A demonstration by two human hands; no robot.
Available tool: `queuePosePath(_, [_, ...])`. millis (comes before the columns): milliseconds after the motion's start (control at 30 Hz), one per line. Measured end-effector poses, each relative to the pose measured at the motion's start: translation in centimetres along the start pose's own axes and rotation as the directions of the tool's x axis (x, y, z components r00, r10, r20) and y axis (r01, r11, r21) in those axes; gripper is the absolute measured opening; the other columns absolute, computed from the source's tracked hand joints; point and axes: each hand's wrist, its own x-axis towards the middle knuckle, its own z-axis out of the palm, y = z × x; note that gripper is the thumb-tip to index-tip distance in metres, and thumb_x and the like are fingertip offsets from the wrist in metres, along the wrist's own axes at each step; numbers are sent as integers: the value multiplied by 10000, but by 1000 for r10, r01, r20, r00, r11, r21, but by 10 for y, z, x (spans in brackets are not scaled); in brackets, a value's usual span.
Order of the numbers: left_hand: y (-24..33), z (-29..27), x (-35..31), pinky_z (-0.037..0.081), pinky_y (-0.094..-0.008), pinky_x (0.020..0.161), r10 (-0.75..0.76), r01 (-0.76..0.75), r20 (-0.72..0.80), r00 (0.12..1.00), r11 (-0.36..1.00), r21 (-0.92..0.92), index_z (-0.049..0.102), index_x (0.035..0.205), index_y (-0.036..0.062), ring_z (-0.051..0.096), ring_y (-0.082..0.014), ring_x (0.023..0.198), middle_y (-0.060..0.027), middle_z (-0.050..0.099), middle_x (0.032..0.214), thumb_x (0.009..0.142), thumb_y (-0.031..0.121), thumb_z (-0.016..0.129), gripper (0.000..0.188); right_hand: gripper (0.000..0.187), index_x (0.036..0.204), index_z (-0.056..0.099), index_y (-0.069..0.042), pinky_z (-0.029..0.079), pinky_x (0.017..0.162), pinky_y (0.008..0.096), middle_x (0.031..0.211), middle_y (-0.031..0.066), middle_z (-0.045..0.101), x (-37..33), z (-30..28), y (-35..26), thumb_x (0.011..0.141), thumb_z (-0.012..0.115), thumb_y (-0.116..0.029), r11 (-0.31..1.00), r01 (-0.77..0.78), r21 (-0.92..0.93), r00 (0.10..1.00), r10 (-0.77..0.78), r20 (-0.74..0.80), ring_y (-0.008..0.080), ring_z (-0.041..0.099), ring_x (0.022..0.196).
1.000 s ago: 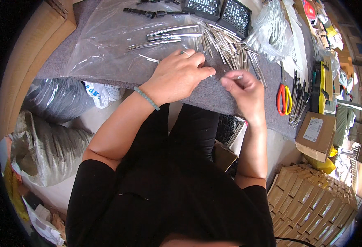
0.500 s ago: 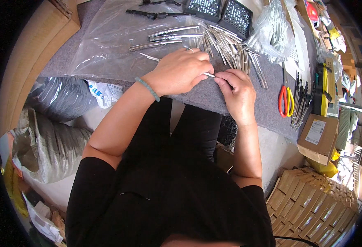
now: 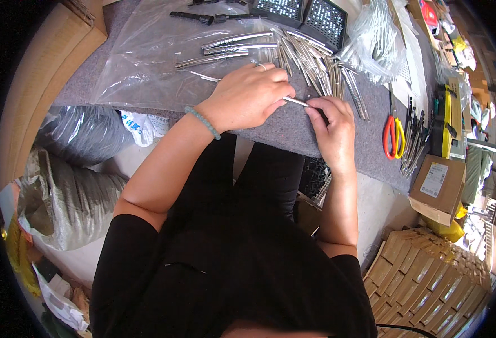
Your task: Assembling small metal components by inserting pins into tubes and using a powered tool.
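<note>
Between my two hands runs a thin whitish-silver rod [image 3: 296, 102]. My left hand [image 3: 250, 97] is closed around it, and most of its length there is hidden under the palm. A thin white end [image 3: 204, 76] pokes out on the far side of that hand, seemingly the same piece. The thumb and fingers of my right hand [image 3: 333, 125] pinch the rod's right end. Just beyond the hands lies a pile of shiny metal tubes [image 3: 315, 65]. Several more tubes [image 3: 225, 50] rest on a clear plastic sheet [image 3: 141, 67] to the left.
Two black trays [image 3: 325, 25] of small metal pieces stand at the back, beside a bag of thin wires [image 3: 374, 42]. Scissors [image 3: 393, 138] with red and yellow handles lie right, near dark slender tools [image 3: 414, 143]. A small carton [image 3: 436, 188] sits at the table's right edge.
My right hand has moved a little to the right, away from the left one. More of the rod now shows between them. My left hand has barely shifted.
</note>
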Motion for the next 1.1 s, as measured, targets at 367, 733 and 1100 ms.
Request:
queuePosePath(367, [6, 2, 4, 464, -373, 738, -44, 42, -82, 996, 999, -24, 529, 1148, 117, 576, -262, 867, -66, 585, 896, 766, 121, 649, 401, 205, 901, 703, -120, 427, 785, 353, 922, 41, 642, 8, 12, -5, 711, 741, -185, 990, 21, 142, 999, -17, -29, 242, 564, 875])
queuePosePath(733, [5, 3, 2, 460, -375, 711, -38, 30, -85, 996, 995, -95, 544, 1041, 108, 579, -268, 826, -56, 588, 858, 750, 73, 646, 309, 188, 882, 709, -133, 416, 804, 348, 918, 30, 641, 8, 15, -4, 707, 742, -195, 993, 41, 114, 999, -38, -29, 232, 565, 882])
queuePosePath(1100, [0, 4, 6, 466, -367, 745, -22, 18, -48, 999, 997, -69, 599, 970, 98, 563, -267, 884, -68, 575, 914, 765, 84, 630, 208, 269, 932, 662, -64, 440, 846, 376, 982, 104, 629, 9, 9, 3, 689, 757, -132, 990, -11, 143, 1000, 7, 25, 292, 568, 929])
